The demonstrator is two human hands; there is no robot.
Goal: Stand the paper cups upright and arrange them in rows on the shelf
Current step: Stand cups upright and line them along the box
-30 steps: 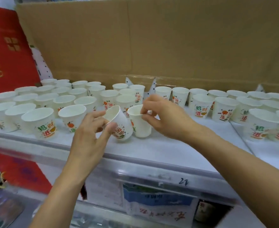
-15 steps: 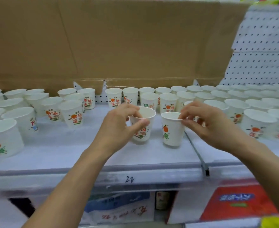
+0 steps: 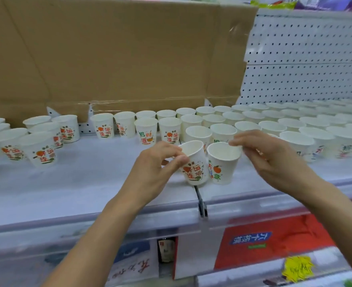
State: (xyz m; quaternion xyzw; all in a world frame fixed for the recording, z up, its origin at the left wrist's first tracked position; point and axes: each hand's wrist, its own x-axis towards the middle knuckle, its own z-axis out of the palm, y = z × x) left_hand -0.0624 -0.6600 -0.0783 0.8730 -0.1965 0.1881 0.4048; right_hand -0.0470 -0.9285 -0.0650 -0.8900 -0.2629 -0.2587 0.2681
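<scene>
While the left hand (image 3: 156,168) pinches the tilted cup (image 3: 194,166) and the right hand (image 3: 274,160) the upright cup (image 3: 222,164) — level the first before releasing.

We read this as shop, self-service aisle. We see white metal shelf (image 3: 77,183) with long pale front rail (image 3: 108,222), joined end to end with next bay. White perforated back panel (image 3: 305,59) behind, as on retail racking. Dozens of identical printed paper cups (image 3: 146,131) stand out like stock. Flattened cardboard (image 3: 119,59) leans against back. On tier below we make out red packaged goods (image 3: 284,235), labelled bottle (image 3: 166,250), yellow starburst tag (image 3: 297,268). Bright packets (image 3: 326,3) line tier above
</scene>
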